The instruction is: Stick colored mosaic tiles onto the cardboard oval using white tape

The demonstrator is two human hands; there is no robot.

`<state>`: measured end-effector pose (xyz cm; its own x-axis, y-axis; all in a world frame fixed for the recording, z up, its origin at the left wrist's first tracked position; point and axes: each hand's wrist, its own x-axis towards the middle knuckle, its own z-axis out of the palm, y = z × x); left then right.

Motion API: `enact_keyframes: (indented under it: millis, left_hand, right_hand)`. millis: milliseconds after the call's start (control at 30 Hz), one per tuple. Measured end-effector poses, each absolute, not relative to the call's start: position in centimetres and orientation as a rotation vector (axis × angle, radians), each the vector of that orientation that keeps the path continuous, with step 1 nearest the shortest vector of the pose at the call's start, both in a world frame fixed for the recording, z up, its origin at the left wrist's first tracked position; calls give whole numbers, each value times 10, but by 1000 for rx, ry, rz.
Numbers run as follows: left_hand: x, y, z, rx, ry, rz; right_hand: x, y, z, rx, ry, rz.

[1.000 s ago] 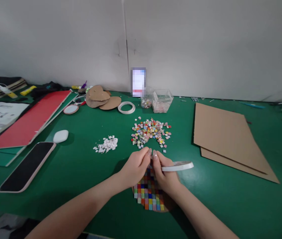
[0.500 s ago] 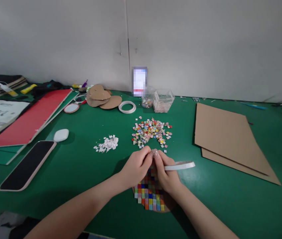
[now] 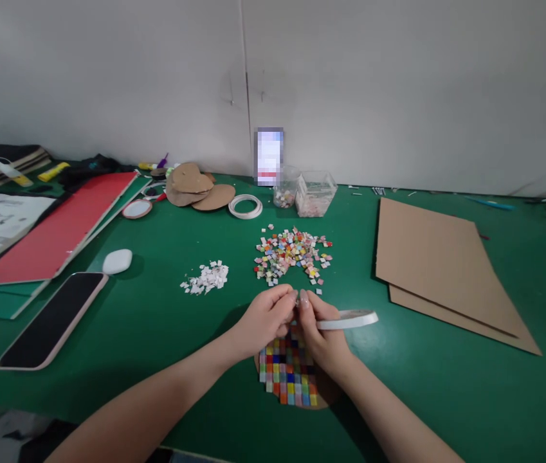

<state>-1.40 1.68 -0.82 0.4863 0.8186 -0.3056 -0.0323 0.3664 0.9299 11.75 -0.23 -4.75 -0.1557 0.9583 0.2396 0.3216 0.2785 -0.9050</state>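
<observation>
- The work in hand looks like fine finger work with sticky tape, done over a card of colored tiles; that is my guess.
- The left hand point(image 3: 263, 323) is curled, thumb and finger close together. What it pinches is too small to tell.
- The right hand point(image 3: 325, 334) grips 1 roll of white tape point(image 3: 355, 319), which sticks out toward the table's right edge.
- The 2 hands almost meet at the fingertips, with a tiny gap.
- The tiled card point(image 3: 327, 395) lies under them, near the middle of the table's point(image 3: 157, 315) front edge. The hands hide its far part.
- The next move seems to call for a light, steady pinch.
- Half a second ago, the 2 thumb tips looked pressed together; now they are a bit apart, and more tiles show below the left hand.
- The loose tile pile point(image 3: 292, 253), farther back, looks the same.
</observation>
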Motion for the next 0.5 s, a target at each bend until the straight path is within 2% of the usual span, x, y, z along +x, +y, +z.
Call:
enact_keyframes:
  millis: [200,500]
  left_hand:
    - [-30,33,8,1081,957,935]
    - [-19,14,3,1561,1099,764]
  right_hand:
    - [117,-3,-49,-1140,-1479,1020]
    - [115,-3,-44,-1110,-1448,1022]
